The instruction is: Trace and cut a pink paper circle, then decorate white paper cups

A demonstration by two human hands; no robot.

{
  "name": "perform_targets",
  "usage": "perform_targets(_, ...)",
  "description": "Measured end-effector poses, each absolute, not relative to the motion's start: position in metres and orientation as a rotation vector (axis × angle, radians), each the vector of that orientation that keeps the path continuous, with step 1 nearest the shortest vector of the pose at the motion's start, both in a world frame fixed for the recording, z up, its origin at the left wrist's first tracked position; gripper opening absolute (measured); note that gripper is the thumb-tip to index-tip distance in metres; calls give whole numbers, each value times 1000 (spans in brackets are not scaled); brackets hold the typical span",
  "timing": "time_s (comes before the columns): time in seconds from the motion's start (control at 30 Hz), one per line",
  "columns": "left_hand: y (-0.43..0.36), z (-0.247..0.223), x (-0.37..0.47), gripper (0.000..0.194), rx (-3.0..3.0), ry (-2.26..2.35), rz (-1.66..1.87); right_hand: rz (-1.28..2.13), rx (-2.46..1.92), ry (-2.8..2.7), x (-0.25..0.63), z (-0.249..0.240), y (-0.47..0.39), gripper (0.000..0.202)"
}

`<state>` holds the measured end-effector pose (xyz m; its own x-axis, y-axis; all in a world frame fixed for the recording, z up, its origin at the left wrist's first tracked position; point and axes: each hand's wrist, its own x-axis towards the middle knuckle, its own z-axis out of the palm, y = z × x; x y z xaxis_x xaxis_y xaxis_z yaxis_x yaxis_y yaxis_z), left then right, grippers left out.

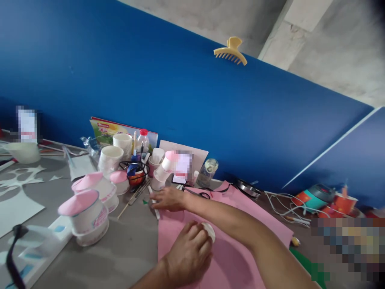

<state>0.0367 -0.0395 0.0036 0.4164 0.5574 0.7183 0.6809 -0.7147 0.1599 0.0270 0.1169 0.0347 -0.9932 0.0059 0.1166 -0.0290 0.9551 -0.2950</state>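
Note:
My left hand (192, 253) is closed around a small white round thing (209, 232), perhaps a paper cup, that rests on a sheet of pink paper (234, 257). The fingers hide most of it. My right arm crosses over the paper. At its left edge my right hand (168, 199) reaches with fingers stretched out over a thin white strip (157, 212); I cannot tell whether they touch. Behind that hand stands a white cup model (161, 170) with a pink top. To the left are similar cup models (87, 214) with pink cone roofs.
A phone (182, 167) leans against a card at the back. White paper cups (111, 156), a red-capped bottle (143, 140) and a glass jar (208, 171) stand along the blue partition (180, 80). Scissors (204, 195) lie behind the paper. Cables (279, 200) and a teal-and-red object (314, 197) are at right.

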Motion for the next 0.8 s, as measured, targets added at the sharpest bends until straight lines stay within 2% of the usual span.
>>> perform_targets(0.23, -38, 1, 37, 13, -2466, -1099, -1185, 618, 118, -2856, 19, 41, 105, 23)
perform_targets(0.4, -37, -1, 38, 16, -2440, -1088, -1202, 764, -90, -2539, 38, 62, 86, 11)
perform_targets(0.53, -38, -1, 38, 14, -2427, -1101, -1212, 828, -328, -2277, 76, 65, 83, 24)
perform_targets(0.7, -40, 3, 37, 12, -2456, -1097, -1214, 1023, -804, -1786, 137, 41, 90, 35)
perform_targets(0.8, -41, 3, 36, 12, -2472, -1120, -1199, 1046, -907, -1680, 171, 29, 86, 31)
